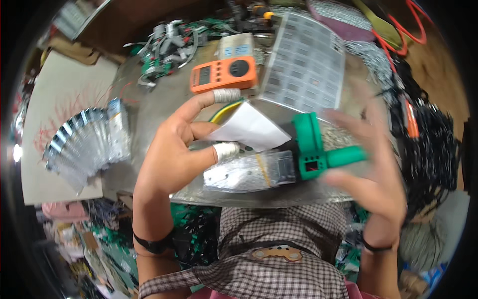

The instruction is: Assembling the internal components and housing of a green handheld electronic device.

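A folded white sheet of paper (251, 127) is pinched at its left corner between the thumb and a finger of my left hand (174, 144). White tape wraps that thumb and the raised index finger. Behind the paper curves a yellow-green wire (226, 110). Below it lies a clear plastic bag (236, 174) with a yellowish band across it. To its right is a green tool (309, 144) with a small dark display and a stubby green handle. My right hand (371, 164), blurred by motion, is spread open around the handle's end, apparently apart from it.
An orange multimeter (223, 74) and a compartmented clear tray (303, 65) stand farther back. Green and white parts (167, 50) are heaped at the back left. Fanned clear packets (87, 139) lie on a pale board (40, 174) at left. Black cables (425, 154) hang at right.
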Available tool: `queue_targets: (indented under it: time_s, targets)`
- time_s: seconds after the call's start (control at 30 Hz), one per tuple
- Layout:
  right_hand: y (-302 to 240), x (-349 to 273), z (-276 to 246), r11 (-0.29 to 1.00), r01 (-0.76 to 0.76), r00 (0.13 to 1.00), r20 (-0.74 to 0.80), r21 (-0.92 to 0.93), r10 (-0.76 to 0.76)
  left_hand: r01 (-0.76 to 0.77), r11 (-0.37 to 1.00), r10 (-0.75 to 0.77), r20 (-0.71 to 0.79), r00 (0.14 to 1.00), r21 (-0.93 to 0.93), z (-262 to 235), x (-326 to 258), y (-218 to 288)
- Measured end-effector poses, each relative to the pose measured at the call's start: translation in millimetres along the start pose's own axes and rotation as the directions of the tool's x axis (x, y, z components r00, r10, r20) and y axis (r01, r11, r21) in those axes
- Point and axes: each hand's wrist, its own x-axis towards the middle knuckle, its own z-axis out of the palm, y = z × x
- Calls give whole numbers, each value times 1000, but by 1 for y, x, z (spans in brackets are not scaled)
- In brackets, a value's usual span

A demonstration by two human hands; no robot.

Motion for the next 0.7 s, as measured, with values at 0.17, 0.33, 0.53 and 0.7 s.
queue_targets:
  time_s: [0.17,0.33,0.53,0.7]
  targets:
    - [7,39,39,855,-147,986,4,497,167,-128,959,138,22,990,-253,36,8,10]
    - [26,33,31,994,103,958,-266,-27,-106,-138,948,125,-64,990,-288,58,16,4]
    - [31,15,24,855,209,930,-174,-475,-324,-188,965,156,-171,973,-186,90,30,0]
    - [45,8,14,973,25,983,-171,-231,-66,-222,971,205,-172,963,-90,104,36,-1]
